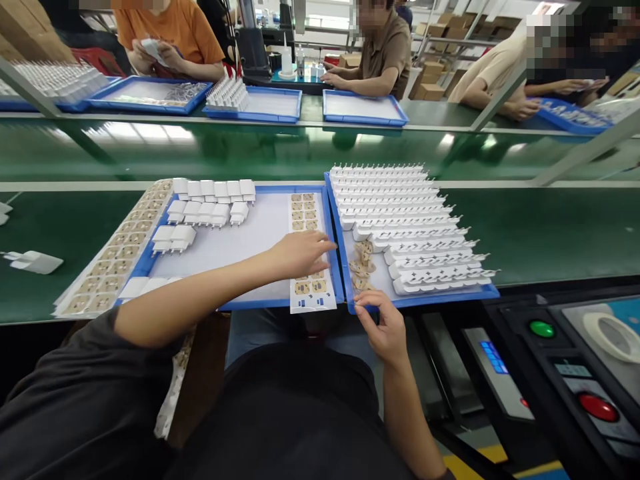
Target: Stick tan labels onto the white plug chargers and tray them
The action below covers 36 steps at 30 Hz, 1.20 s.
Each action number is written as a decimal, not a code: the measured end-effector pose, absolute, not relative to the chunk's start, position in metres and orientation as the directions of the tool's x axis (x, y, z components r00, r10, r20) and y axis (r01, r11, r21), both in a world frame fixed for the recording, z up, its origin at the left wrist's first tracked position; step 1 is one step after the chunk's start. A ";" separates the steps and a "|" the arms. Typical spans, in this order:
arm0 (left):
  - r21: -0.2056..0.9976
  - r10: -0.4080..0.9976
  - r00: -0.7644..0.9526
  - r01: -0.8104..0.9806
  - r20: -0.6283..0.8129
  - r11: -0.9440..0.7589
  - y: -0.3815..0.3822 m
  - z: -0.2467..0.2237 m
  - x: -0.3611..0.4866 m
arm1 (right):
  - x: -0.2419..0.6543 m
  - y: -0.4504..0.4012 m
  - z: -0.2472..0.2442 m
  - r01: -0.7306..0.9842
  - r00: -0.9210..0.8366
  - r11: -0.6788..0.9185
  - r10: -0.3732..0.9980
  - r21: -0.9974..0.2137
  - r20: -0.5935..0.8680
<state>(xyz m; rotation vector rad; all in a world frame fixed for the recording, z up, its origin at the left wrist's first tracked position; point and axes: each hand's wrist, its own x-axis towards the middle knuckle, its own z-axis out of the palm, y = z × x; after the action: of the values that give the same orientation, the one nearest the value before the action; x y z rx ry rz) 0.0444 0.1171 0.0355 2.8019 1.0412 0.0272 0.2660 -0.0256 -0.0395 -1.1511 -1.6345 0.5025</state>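
Observation:
My left hand (304,253) lies over a narrow sheet of tan stickers (313,288) in the left blue-rimmed tray, its fingers spread. My right hand (384,323) is at the front rim of the right tray (427,305), thumb and fingertips close together; anything between them is too small to name. Just beyond it lies a heap of tan peeled pieces (362,265). Rows of white plug housings (410,227) with pins up fill most of the right tray. More white adapters (206,213) stand at the left tray's back left.
Stacked sticker sheets (120,250) lie along the left tray's left side. A white adapter (34,262) is on the green surface at far left. Control buttons (597,407) are at right. Several people work beyond the green belt (250,152).

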 end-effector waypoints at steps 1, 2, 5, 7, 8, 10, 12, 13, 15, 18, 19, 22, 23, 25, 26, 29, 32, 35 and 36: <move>0.131 0.645 0.762 0.635 0.051 -0.761 0.123 0.039 0.063 | 0.267 -0.025 -0.042 0.430 0.013 0.433 0.874 -0.792 0.485; 0.106 0.630 0.766 0.621 0.128 -0.776 0.128 0.040 0.083 | 0.267 -0.025 -0.044 0.426 0.038 0.415 0.879 -0.804 0.474; 0.015 0.588 0.763 0.607 0.268 -0.795 0.143 0.034 0.140 | 0.267 -0.025 -0.048 0.439 0.082 0.374 0.889 -0.817 0.451; 0.000 0.598 0.747 0.625 0.290 -0.781 0.150 0.024 0.167 | 0.267 -0.026 -0.049 0.447 0.078 0.364 0.894 -0.817 0.441; 0.001 0.604 0.743 0.630 0.289 -0.776 0.152 0.019 0.176 | 0.267 -0.027 -0.049 0.447 0.072 0.362 0.897 -0.818 0.436; 0.018 0.607 0.743 0.629 0.283 -0.777 0.153 0.014 0.185 | 0.268 -0.028 -0.049 0.437 0.064 0.364 0.900 -0.823 0.432; 0.077 0.608 0.742 0.615 0.282 -0.785 0.150 0.017 0.182 | 0.269 -0.028 -0.050 0.408 0.072 0.365 0.901 -0.837 0.428; 0.134 0.612 0.738 0.602 0.285 -0.787 0.147 0.022 0.177 | 0.269 -0.028 -0.051 0.384 0.079 0.368 0.901 -0.847 0.427; 0.325 0.637 0.711 0.553 0.298 -0.768 0.138 0.036 0.159 | 0.269 -0.027 -0.052 0.314 0.104 0.375 0.900 -0.872 0.424; 0.730 0.738 0.616 0.365 0.276 -0.578 0.113 0.056 0.121 | 0.267 -0.027 -0.047 0.162 0.149 0.405 0.891 -0.900 0.429; 0.843 0.775 0.581 0.265 0.248 -0.468 0.102 0.059 0.107 | 0.265 -0.027 -0.043 0.106 0.158 0.421 0.887 -0.901 0.434; 0.984 0.837 0.519 -0.052 0.171 -0.169 0.068 0.051 0.071 | 0.256 -0.029 -0.027 -0.041 0.128 0.475 0.875 -0.879 0.467; 0.987 0.851 0.505 -0.142 0.142 -0.081 0.058 0.043 0.063 | 0.252 -0.030 -0.021 -0.079 0.095 0.490 0.871 -0.868 0.482; 0.956 0.869 0.489 -0.283 0.077 0.075 0.041 0.023 0.051 | 0.243 -0.032 -0.011 -0.137 0.010 0.502 0.863 -0.854 0.506; 0.935 0.871 0.489 -0.328 0.047 0.133 0.034 0.013 0.048 | 0.239 -0.032 -0.007 -0.157 -0.031 0.500 0.860 -0.852 0.510; 0.919 0.889 0.455 -0.368 0.044 0.142 0.022 -0.009 0.041 | 0.229 -0.033 0.000 -0.189 -0.092 0.475 0.863 -0.860 0.497; 0.956 0.891 0.422 -0.289 0.168 -0.044 0.018 -0.015 0.033 | 0.222 -0.033 0.000 -0.207 -0.088 0.436 0.883 -0.876 0.461; 0.955 0.829 0.476 -0.108 0.293 -0.276 0.015 -0.013 0.025 | 0.218 -0.033 -0.001 -0.224 -0.087 0.391 0.904 -0.893 0.418; 0.934 0.806 0.492 -0.043 0.330 -0.356 0.015 -0.012 0.023 | 0.217 -0.034 -0.001 -0.228 -0.092 0.375 0.910 -0.899 0.403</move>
<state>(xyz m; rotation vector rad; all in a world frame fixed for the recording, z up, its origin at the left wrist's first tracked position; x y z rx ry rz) 0.0235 0.0147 -0.0124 1.7057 0.6541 1.0287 0.2172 -0.0343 -0.0007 -0.6946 -1.3166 1.0918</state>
